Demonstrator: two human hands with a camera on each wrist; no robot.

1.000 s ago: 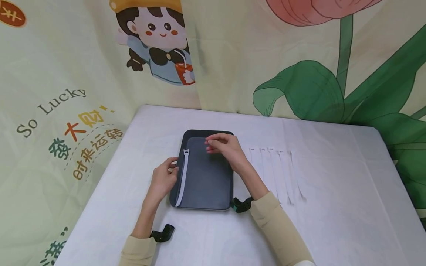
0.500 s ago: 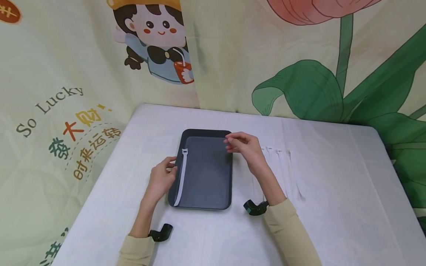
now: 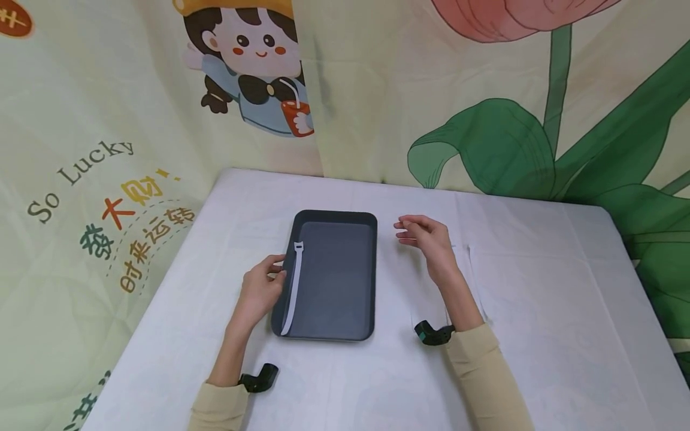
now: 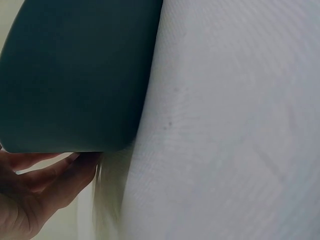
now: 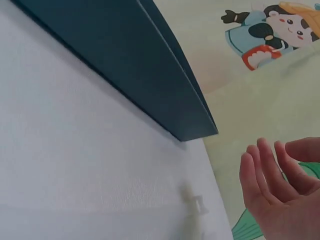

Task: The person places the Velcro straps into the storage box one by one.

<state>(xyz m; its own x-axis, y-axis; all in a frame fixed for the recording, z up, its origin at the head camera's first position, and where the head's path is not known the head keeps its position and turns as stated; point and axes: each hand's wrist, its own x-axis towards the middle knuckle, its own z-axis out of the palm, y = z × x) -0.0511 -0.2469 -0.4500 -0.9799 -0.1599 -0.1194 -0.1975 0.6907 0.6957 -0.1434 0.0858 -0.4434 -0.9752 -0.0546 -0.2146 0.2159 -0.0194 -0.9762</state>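
Strap [image 3: 293,293] in the tray [image 3: 338,281], fingertips of the left hand [image 3: 261,288] out of sight

From my head feed I see the white strap lying lengthwise inside the tray, beside its left wall, head end away from the person. The left hand is at the tray's left rim, fingers bent. In the left wrist feed the dark wall covers their tips, so I cannot tell whether they pinch the rim or merely touch it.

The right hand [image 3: 426,240] is above the table [image 3: 550,287], right of the tray and apart from it, its fingers loosely curved around nothing. My right wrist feed cuts off part of its thumb.

Other straps [image 3: 471,263] lie beneath that hand and forearm. White on white, partly covered, they defeat my count; one head end [image 5: 200,204] shows as a blur in the right wrist feed.

Both sleeves [image 3: 487,371] run out of my head feed at the bottom, and the flower [image 3: 525,18] on the backdrop [image 3: 361,120] is cropped at the top.
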